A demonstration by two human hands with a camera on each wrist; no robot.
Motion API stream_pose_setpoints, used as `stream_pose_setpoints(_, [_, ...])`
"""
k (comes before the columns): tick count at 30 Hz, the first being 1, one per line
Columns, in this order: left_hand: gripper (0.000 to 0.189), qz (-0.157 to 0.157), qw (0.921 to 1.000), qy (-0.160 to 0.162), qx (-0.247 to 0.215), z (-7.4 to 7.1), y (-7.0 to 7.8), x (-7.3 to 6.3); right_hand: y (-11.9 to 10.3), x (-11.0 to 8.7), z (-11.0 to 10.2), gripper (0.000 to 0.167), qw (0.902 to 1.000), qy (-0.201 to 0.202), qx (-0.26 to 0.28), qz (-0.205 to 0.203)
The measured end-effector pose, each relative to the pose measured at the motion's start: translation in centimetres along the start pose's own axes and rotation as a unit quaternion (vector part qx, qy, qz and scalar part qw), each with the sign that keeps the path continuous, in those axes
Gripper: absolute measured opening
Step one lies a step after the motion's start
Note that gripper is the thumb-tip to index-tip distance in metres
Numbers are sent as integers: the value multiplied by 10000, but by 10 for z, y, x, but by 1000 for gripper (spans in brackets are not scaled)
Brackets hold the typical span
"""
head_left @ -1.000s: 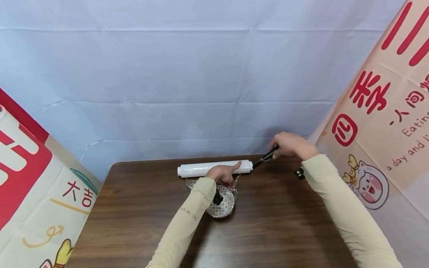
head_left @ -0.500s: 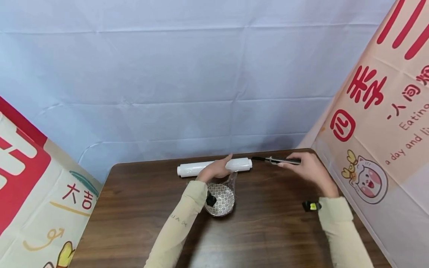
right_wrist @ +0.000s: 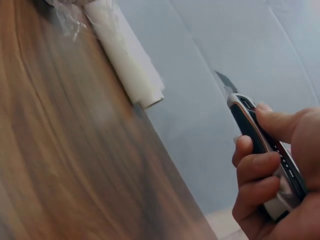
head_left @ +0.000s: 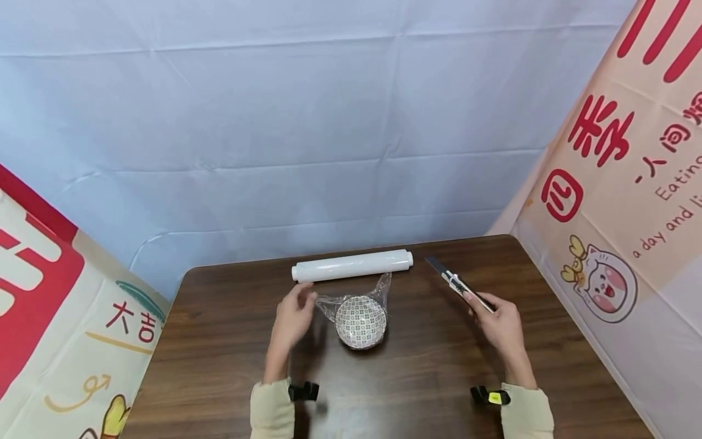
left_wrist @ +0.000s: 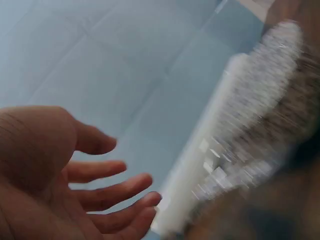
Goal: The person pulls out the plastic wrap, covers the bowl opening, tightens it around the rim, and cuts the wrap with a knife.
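My right hand [head_left: 501, 324] grips a utility knife [head_left: 459, 284], its blade out and angled toward the back of the table. In the right wrist view the thumb lies along the box-like handle of that knife [right_wrist: 260, 131]. A small patterned bowl [head_left: 360, 322] stands mid-table with clear cling film [head_left: 382, 288] over it, loose ends sticking up at its back corners. Left of the bowl is my left hand [head_left: 292, 318], fingers loosely bent and holding nothing, as the left wrist view shows. Behind the bowl lies a white roll of cling film [head_left: 353, 266].
The dark wooden table [head_left: 417, 378] ends at a back edge close behind the roll. A pale cloth [head_left: 274, 134] hangs behind it, with printed banners [head_left: 598, 274] at both sides.
My left hand has come off the roll and cling film and moved left, beside the bowl. The right hand has drawn the utility knife away from the roll, rightward and nearer.
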State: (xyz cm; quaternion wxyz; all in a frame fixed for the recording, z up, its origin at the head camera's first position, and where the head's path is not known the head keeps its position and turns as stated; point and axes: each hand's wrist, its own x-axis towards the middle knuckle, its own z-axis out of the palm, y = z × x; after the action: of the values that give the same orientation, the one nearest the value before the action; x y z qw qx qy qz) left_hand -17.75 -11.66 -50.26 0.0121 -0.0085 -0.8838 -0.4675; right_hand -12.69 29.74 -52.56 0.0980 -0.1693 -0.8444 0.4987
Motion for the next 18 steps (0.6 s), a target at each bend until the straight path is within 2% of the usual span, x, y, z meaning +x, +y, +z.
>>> stream_pose_setpoints(2, [41,-304,9990,329,61,4,-15,-14,-1,-2,3,50,9999,0,121,51])
stream_pose_setpoints(4, [44,-624,9969,478,93,11,-27,-28,-1,-5,7,51,9995,4,282,149])
stream_pose_setpoints(6, [49,-891,9952,353,-196,22,-37,-43,0,-9,10,51,9988,21,422,249])
stream_pose_setpoints(8, [53,-1115,9885,-18,-1021,34,-43,-55,1,-11,14,50,9979,46,554,333])
stream_pose_setpoints(9, [55,-1198,9810,-239,-1509,40,-45,-59,2,-13,15,50,9974,37,617,358])
stream_pose_setpoints(10, [58,-1292,9700,-469,-2007,46,-47,-63,3,-14,16,50,9970,23,680,377])
stream_pose_setpoints(13, [67,-1500,9330,-1011,-3112,60,-52,-67,4,-15,21,49,9957,-72,833,396])
stream_pose_setpoints(15, [69,-1501,9200,-1190,-3418,65,-54,-67,5,-16,24,49,9951,-132,907,383])
stream_pose_setpoints(18, [70,-1469,9055,-1444,-3710,72,-56,-64,5,-18,28,46,9943,-165,992,343])
